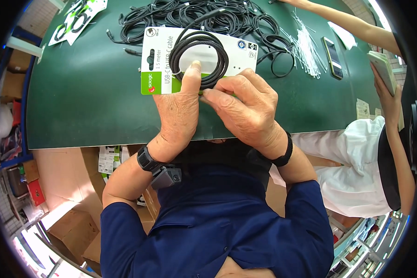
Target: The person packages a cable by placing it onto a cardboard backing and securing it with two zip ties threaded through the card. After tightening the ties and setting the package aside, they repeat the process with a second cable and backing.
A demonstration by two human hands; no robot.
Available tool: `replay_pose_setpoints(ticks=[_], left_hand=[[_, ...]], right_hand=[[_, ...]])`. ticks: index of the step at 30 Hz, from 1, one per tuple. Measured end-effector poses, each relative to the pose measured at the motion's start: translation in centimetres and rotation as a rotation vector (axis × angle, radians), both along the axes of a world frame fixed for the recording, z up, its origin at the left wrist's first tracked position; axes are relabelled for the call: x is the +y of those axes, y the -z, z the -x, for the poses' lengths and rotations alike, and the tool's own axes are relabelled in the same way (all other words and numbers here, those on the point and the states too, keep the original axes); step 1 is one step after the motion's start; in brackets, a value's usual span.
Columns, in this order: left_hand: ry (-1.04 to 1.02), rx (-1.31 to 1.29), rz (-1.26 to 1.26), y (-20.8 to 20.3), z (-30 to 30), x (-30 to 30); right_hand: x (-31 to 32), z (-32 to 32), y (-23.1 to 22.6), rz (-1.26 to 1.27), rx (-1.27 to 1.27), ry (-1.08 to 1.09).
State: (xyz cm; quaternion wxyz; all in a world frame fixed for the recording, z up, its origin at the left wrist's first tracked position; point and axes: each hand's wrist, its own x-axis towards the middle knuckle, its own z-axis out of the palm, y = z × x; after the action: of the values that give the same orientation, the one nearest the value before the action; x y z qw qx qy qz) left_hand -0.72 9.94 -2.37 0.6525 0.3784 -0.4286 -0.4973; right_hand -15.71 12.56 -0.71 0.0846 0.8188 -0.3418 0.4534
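A coil of black braided cable (224, 62) lies against a white and green hanging card (241, 55), held up over the near part of the table. My left hand (178, 111) is closed on the card's lower edge, its thumb pressed over the coil and its fingers hidden behind. At the coil's left side a thin white tie (175, 72) loops round the strands. Just below the coil, my right hand (250, 104) pinches at the card's bottom edge; whatever sits between thumb and forefinger is too small to make out.
On the green table (92, 106) a heap of black cables (199, 18) spreads along the back. White cable ties (309, 51) and a phone (332, 58) lie to the right. Carded cables (78, 21) rest at far left. A person at right holds a pale stack (383, 72).
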Motion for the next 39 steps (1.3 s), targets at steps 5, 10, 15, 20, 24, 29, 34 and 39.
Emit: replay_pose_setpoints(ticks=[5,10,15,20,24,29,34,39], left_hand=[[-0.004,-0.043,0.01,-0.2,0.1,0.3],[-0.061,-0.149,0.061,-0.2,-0.2,0.2],[-0.004,-0.052,-0.079,-1.5,-0.8,0.4],[0.024,-0.174,-0.03,-1.3,-1.2,0.7],[0.0,-0.227,0.044,-1.1,-0.8,0.4],[0.016,-0.101,0.037,-0.6,-0.4,0.1],[0.09,0.104,-0.047,-0.1,-0.7,0.4],[0.107,0.23,-0.097,-0.4,-1.1,0.8]], right_hand=[[0.1,-0.6,0.3,0.006,0.001,0.031],[0.9,-0.8,0.7,0.016,-0.056,-0.088],[0.9,-1.3,1.5,0.006,-0.149,-0.188],[0.3,-0.9,0.5,0.071,-0.071,-0.162],[0.1,-0.5,0.0,0.035,-0.044,-0.098],[-0.6,-1.0,0.1,0.111,-0.054,0.045],[-0.9,-0.8,-0.4,0.045,-0.033,0.015],[-1.2,-1.0,0.1,0.027,-0.053,-0.061]])
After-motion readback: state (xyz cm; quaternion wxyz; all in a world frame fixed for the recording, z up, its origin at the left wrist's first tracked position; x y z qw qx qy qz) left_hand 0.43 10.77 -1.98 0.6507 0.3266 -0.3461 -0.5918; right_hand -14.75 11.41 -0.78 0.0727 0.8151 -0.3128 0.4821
